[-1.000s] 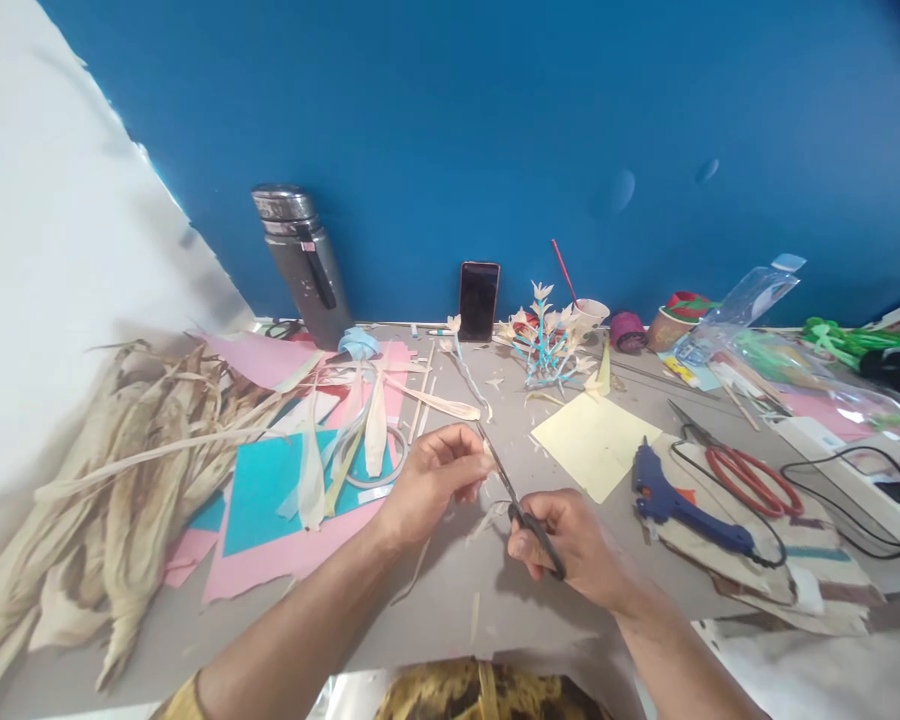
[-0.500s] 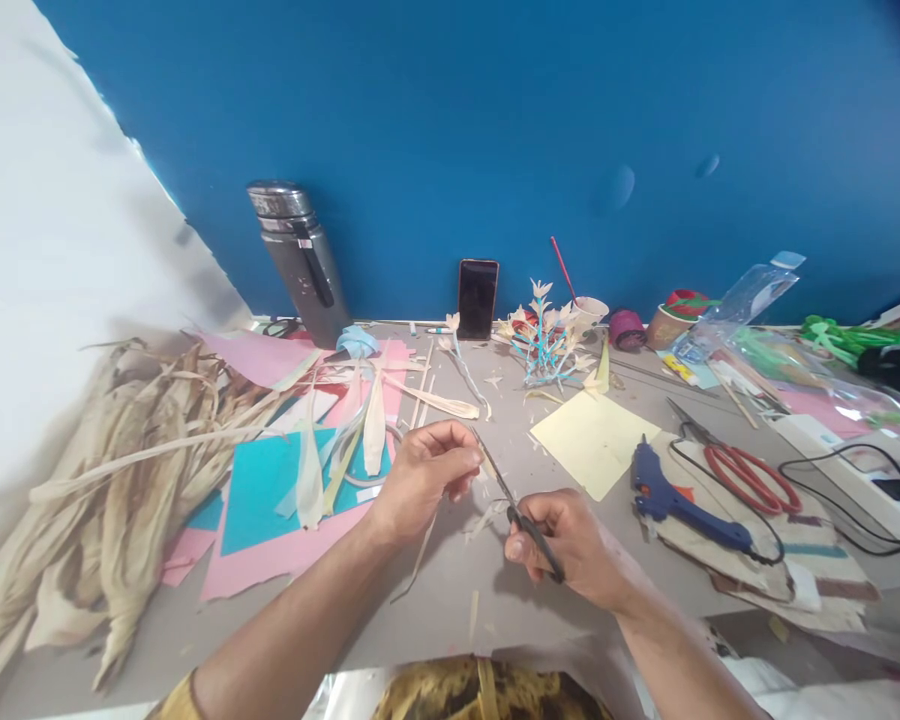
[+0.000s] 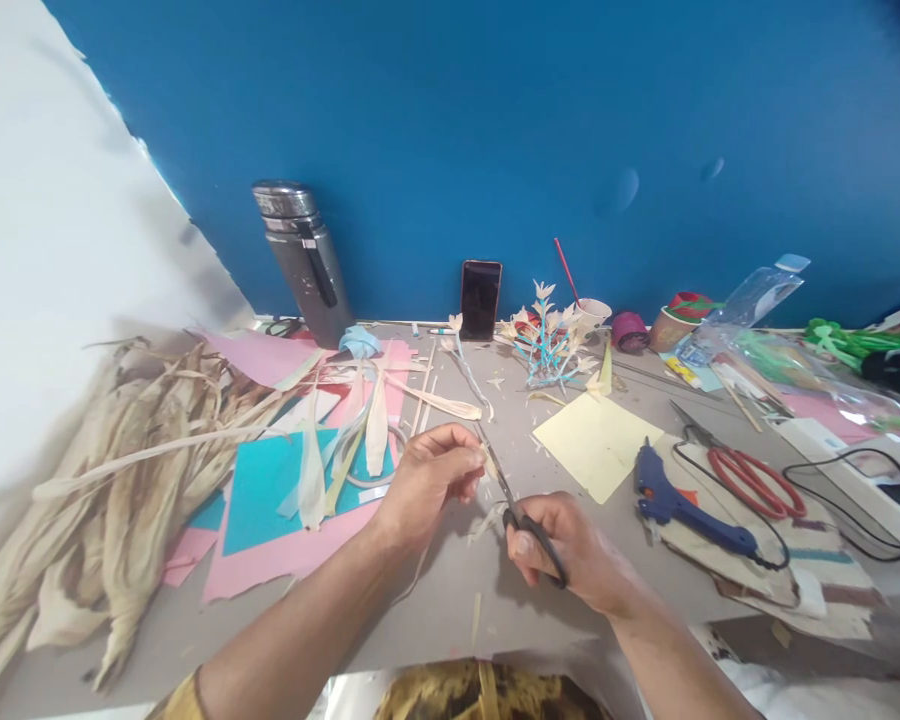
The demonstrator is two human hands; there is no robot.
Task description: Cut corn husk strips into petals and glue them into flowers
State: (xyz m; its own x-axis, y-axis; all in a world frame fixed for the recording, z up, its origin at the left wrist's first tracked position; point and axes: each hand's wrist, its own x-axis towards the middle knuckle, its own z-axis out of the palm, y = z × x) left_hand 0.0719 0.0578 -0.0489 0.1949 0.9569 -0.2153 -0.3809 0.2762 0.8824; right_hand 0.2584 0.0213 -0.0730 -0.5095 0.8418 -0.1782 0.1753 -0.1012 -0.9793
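One pale flower cluster (image 3: 546,342) looked assembled; I judged cutting unfinished, left hand (image 3: 439,468) pinching a sliver (image 3: 490,464), right hand (image 3: 551,540) gripping scissors (image 3: 505,491).

Husks (image 3: 131,520) lay left of the held scissors (image 3: 507,493), a glue gun (image 3: 694,515) partly on cloth (image 3: 836,572) to their right, a phone (image 3: 481,300) behind.

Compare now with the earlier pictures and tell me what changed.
Very little: the left hand eased back very slightly, toward its own side, and the view wavered a touch. Nothing was visibly taken up or let go. The right hand still holds the black scissors, blades near the left fingertips. The flask, phone, yellow paper and glue gun stayed put.
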